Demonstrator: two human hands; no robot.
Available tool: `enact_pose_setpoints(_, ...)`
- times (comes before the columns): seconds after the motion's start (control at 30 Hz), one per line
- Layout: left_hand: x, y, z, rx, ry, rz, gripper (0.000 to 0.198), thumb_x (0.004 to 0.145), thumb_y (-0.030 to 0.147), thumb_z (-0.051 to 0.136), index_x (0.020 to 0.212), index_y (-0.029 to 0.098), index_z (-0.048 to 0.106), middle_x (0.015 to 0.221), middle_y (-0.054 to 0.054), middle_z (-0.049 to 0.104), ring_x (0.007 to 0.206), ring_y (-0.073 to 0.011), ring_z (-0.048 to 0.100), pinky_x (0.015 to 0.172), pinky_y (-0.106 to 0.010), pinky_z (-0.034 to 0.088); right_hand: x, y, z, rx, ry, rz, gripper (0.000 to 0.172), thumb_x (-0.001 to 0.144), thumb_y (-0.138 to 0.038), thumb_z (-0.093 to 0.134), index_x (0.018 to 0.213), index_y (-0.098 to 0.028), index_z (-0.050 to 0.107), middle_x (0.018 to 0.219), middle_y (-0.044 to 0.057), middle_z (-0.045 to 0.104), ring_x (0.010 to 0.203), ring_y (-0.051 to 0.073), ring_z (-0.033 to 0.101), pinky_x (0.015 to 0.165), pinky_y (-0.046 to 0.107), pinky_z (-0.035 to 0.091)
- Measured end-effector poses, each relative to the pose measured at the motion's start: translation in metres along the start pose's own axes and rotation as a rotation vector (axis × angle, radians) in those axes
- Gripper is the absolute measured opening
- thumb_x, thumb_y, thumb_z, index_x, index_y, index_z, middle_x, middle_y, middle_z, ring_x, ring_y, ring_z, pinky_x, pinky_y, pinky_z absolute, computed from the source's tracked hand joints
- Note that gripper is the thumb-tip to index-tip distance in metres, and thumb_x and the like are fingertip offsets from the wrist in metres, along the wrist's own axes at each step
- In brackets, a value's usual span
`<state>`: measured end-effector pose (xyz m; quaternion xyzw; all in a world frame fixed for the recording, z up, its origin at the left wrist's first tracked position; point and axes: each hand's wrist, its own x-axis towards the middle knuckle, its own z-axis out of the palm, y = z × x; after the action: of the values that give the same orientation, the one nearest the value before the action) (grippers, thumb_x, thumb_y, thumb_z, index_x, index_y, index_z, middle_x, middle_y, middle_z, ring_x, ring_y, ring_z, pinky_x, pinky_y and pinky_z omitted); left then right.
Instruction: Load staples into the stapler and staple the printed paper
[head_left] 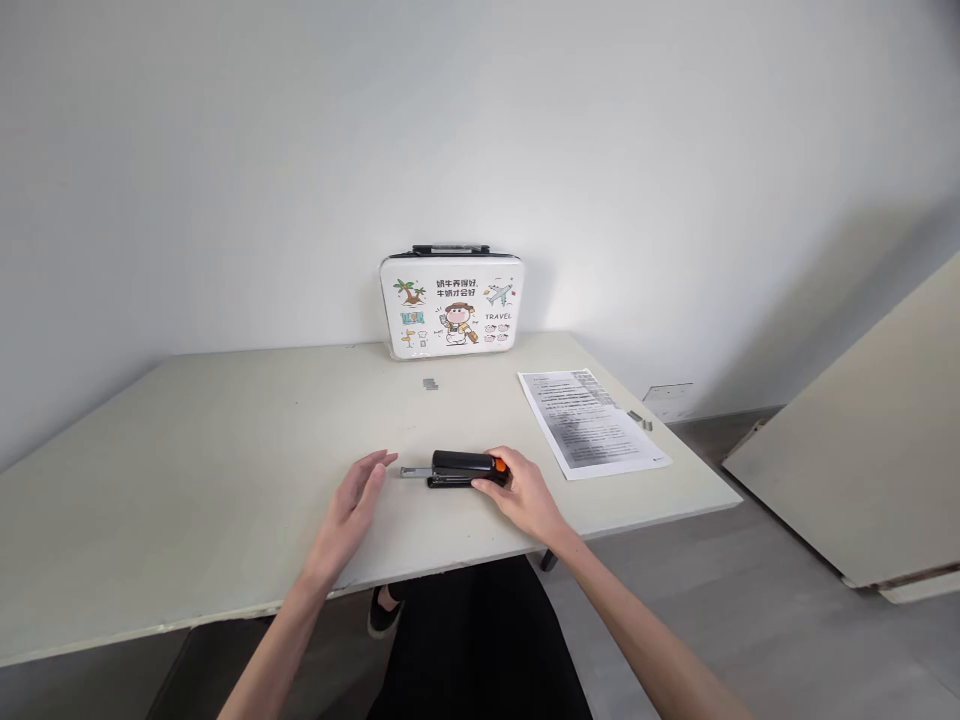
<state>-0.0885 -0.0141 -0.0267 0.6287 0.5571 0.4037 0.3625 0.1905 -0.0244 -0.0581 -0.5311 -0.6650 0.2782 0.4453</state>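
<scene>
A black stapler with an orange end lies on its side near the front of the table. Its metal staple tray sticks out at the left end. My right hand grips the stapler's orange end between thumb and fingers. Just left of the metal tray, my left hand is open, its fingers held apart from the thumb and nothing in it. A small group of staple strips lies farther back on the table.
A white case with cartoon prints stands against the wall at the back of the table. On the right lies a printed sheet, with more small metal strips by the table's right edge. A large pale board stands beyond it.
</scene>
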Motion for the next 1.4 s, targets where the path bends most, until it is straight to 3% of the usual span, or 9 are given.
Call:
enact_pose_setpoints(0.17, 0.001, 0.019, 0.026, -0.590, 0.005, -0.178, 0.041, 0.106, 0.053, 0.048, 0.127, 0.022, 0.067, 0.148, -0.011, 0.064, 0.144, -0.0286, 0.053, 0.125, -0.048, 0.036, -0.015, -0.013, -0.002, -0.056, 0.170, -0.248, 0.019, 0.096, -0.023, 0.065, 0.115, -0.027, 0.066, 0.112, 0.008, 0.073, 0.105, 0.026, 0.067, 0.088, 0.043, 0.059)
enact_pose_setpoints(0.27, 0.008, 0.027, 0.040, -0.955, -0.074, -0.407, 0.035, 0.105, 0.041, 0.047, 0.119, 0.015, 0.068, 0.141, -0.018, 0.068, 0.133, -0.0304, 0.063, 0.113, -0.048, 0.051, -0.022, -0.022, -0.003, -0.157, 0.263, -0.530, 0.042, 0.095, -0.003, 0.050, 0.122, -0.030, 0.067, 0.118, 0.007, 0.073, 0.114, 0.025, 0.066, 0.091, 0.045, 0.060)
enact_pose_setpoints(0.47, 0.012, 0.034, 0.047, -1.154, -0.093, -0.643, 0.026, 0.102, 0.026, 0.045, 0.107, 0.014, 0.068, 0.132, -0.017, 0.072, 0.126, -0.0295, 0.068, 0.105, -0.044, 0.058, -0.029, -0.031, -0.008, -0.400, 0.286, -0.768, 0.045, 0.097, 0.000, 0.057, 0.123, -0.034, 0.071, 0.120, 0.006, 0.077, 0.115, 0.024, 0.070, 0.089, 0.042, 0.059)
enact_pose_setpoints(0.7, 0.010, 0.028, 0.045, -1.079, -0.150, -0.571, 0.026, 0.099, 0.024, 0.046, 0.107, 0.015, 0.070, 0.121, -0.018, 0.074, 0.122, -0.0303, 0.070, 0.104, -0.046, 0.058, -0.032, -0.027, -0.008, -0.445, 0.244, -0.768, 0.043, 0.099, -0.002, 0.059, 0.123, -0.034, 0.072, 0.123, 0.005, 0.077, 0.118, 0.024, 0.070, 0.084, 0.039, 0.056)
enact_pose_setpoints(0.87, 0.007, 0.028, 0.041, -1.093, 0.069, -0.569, 0.023, 0.101, 0.020, 0.049, 0.098, 0.015, 0.072, 0.109, -0.013, 0.073, 0.101, -0.0215, 0.072, 0.096, -0.034, 0.060, -0.030, -0.033, -0.009, -0.297, 0.349, -0.708, 0.054, 0.094, 0.005, 0.049, 0.122, -0.035, 0.072, 0.115, 0.005, 0.076, 0.112, 0.024, 0.069, 0.087, 0.044, 0.060)
enact_pose_setpoints(0.97, 0.002, 0.022, 0.034, -1.049, 0.136, -0.460, 0.017, 0.097, 0.020, 0.057, 0.096, 0.016, 0.073, 0.091, -0.007, 0.065, 0.080, -0.0157, 0.065, 0.076, -0.027, 0.058, -0.030, -0.036, -0.012, -0.201, 0.365, -0.619, 0.055, 0.091, 0.005, 0.048, 0.122, -0.034, 0.071, 0.112, 0.005, 0.074, 0.110, 0.024, 0.068, 0.087, 0.046, 0.062)
enact_pose_setpoints(1.07, -0.006, 0.017, 0.029, -0.859, 0.104, -0.296, 0.025, 0.096, 0.030, 0.059, 0.112, 0.018, 0.075, 0.079, 0.000, 0.050, 0.066, -0.0124, 0.047, 0.062, -0.024, 0.047, -0.029, -0.038, -0.013, -0.141, 0.358, -0.498, 0.044, 0.089, -0.001, 0.057, 0.117, -0.032, 0.072, 0.113, 0.006, 0.074, 0.110, 0.025, 0.068, 0.090, 0.047, 0.061)
enact_pose_setpoints(1.23, -0.017, 0.025, 0.029, -0.329, 0.064, -0.114, 0.050, 0.096, 0.045, 0.056, 0.143, 0.029, 0.065, 0.077, 0.003, 0.045, 0.070, -0.0171, 0.042, 0.074, -0.029, 0.044, -0.021, -0.042, -0.003, -0.053, 0.339, -0.282, 0.021, 0.092, -0.017, 0.065, 0.108, -0.029, 0.072, 0.113, 0.007, 0.075, 0.107, 0.027, 0.068, 0.090, 0.046, 0.059)
enact_pose_setpoints(1.4, -0.013, 0.035, 0.034, -0.189, 0.002, -0.004, 0.046, 0.089, 0.038, 0.059, 0.131, 0.025, 0.072, 0.076, 0.002, 0.042, 0.070, -0.0182, 0.041, 0.071, -0.029, 0.041, -0.001, -0.045, 0.016, 0.079, 0.259, -0.084, 0.018, 0.089, -0.035, 0.075, 0.104, -0.025, 0.071, 0.102, 0.006, 0.075, 0.085, 0.022, 0.066, 0.073, 0.035, 0.055)
